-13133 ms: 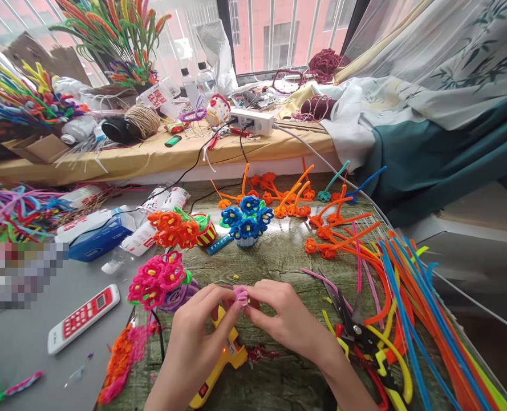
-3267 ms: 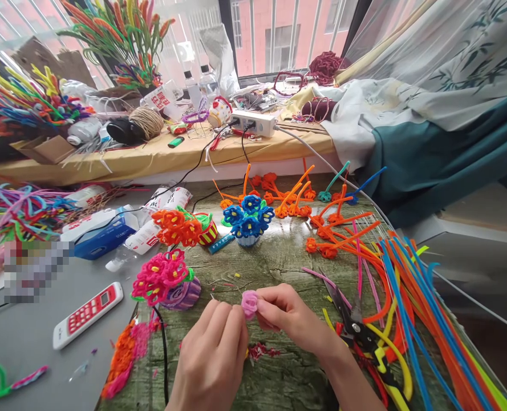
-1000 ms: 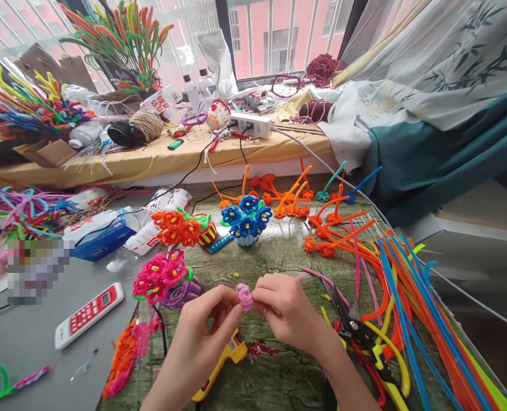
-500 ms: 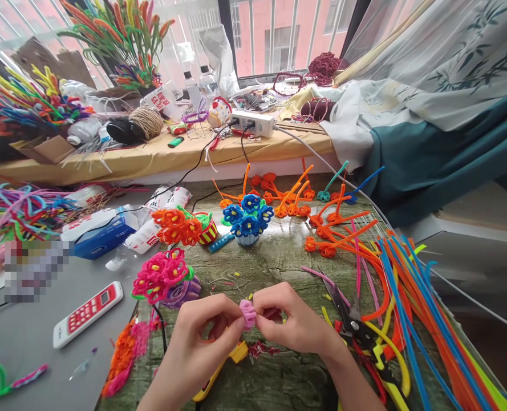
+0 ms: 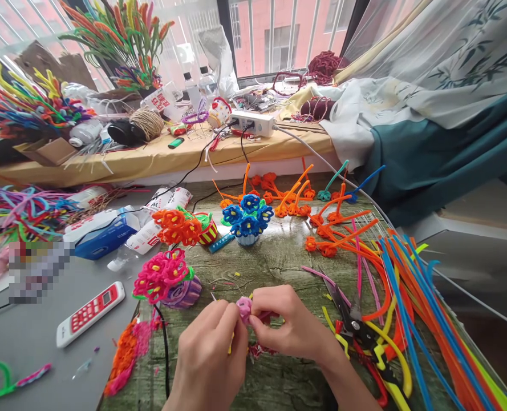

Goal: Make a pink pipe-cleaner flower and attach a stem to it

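Note:
A small looped piece of pink pipe cleaner (image 5: pixel 244 309) is pinched between my two hands, low in the middle of the head view. My left hand (image 5: pixel 213 345) grips its left side, the back of the hand turned up and the fingers curled. On the other side, my right hand (image 5: pixel 289 322) pinches it between thumb and forefinger. A yellow-handled tool lies partly hidden beneath my left hand. Beyond my hands stand pots of pink flowers (image 5: pixel 161 274), orange flowers (image 5: pixel 176 226) and blue flowers (image 5: pixel 248 216).
Scissors (image 5: pixel 343 311) and black-and-yellow pliers (image 5: pixel 379 359) lie right of my right hand, beside long orange and blue pipe cleaners (image 5: pixel 428 308). Orange stemmed flowers (image 5: pixel 328 248) lie behind them. A white-and-red phone (image 5: pixel 91 314) is at the left. A power strip (image 5: pixel 253 123) sits on the sill.
My left hand has rolled over so its back now shows, with its fingers closer together. The pink piece has shifted slightly left and turned, its loops now facing up.

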A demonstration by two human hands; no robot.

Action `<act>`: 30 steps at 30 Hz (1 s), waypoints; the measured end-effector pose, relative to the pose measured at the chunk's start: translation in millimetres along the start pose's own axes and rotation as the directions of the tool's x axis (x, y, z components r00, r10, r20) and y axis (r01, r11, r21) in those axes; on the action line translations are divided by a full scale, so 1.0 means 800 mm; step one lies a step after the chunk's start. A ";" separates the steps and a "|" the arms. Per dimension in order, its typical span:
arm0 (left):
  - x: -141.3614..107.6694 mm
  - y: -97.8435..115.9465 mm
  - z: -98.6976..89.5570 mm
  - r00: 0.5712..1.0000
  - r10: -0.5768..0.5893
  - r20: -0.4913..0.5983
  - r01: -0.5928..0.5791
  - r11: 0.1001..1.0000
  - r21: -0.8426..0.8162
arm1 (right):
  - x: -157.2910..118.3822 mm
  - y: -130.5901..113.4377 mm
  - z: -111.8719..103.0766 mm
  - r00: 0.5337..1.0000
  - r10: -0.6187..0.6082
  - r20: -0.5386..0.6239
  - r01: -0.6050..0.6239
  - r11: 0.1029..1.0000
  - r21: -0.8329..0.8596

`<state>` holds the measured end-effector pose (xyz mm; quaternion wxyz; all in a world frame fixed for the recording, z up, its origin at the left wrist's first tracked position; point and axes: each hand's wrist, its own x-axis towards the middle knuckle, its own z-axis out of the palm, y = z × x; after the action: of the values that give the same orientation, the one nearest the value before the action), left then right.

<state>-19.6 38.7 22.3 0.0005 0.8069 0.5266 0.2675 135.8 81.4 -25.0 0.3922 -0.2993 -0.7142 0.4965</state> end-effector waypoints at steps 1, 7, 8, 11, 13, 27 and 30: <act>-0.003 0.001 0.001 0.999 0.033 -0.017 -0.032 0.998 0.050 | 0.000 0.000 0.000 1.000 -0.007 0.001 0.007 1.000 -0.003; -0.006 -0.012 -0.019 0.974 -0.164 0.157 0.191 0.966 -0.177 | 0.000 -0.002 -0.008 0.998 -0.062 -0.026 0.061 0.998 -0.014; -0.004 -0.015 -0.024 0.947 -0.247 0.206 0.290 0.932 -0.219 | 0.000 -0.002 -0.010 0.997 -0.073 -0.010 0.073 0.997 -0.027; 0.004 -0.021 -0.032 0.879 -0.354 0.321 0.454 0.829 -0.327 | -0.001 -0.002 -0.014 0.994 -0.103 0.033 0.106 0.990 -0.094; 0.007 -0.023 -0.030 0.868 -0.328 0.374 0.469 0.789 -0.397 | -0.001 -0.001 -0.014 0.991 -0.125 0.036 0.129 0.981 -0.146; 0.003 -0.034 -0.010 0.875 -0.264 0.407 0.459 0.722 -0.518 | 0.001 0.003 -0.021 0.993 0.045 0.109 -0.049 0.998 0.038; 0.007 -0.030 -0.013 0.897 -0.251 0.364 0.405 0.796 -0.449 | 0.001 0.002 -0.020 0.995 0.052 0.089 -0.058 0.996 0.066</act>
<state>-42.6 51.3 27.4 0.3386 0.7022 0.5630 0.2744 149.2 90.7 -23.2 0.3569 -0.2834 -0.7047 0.5438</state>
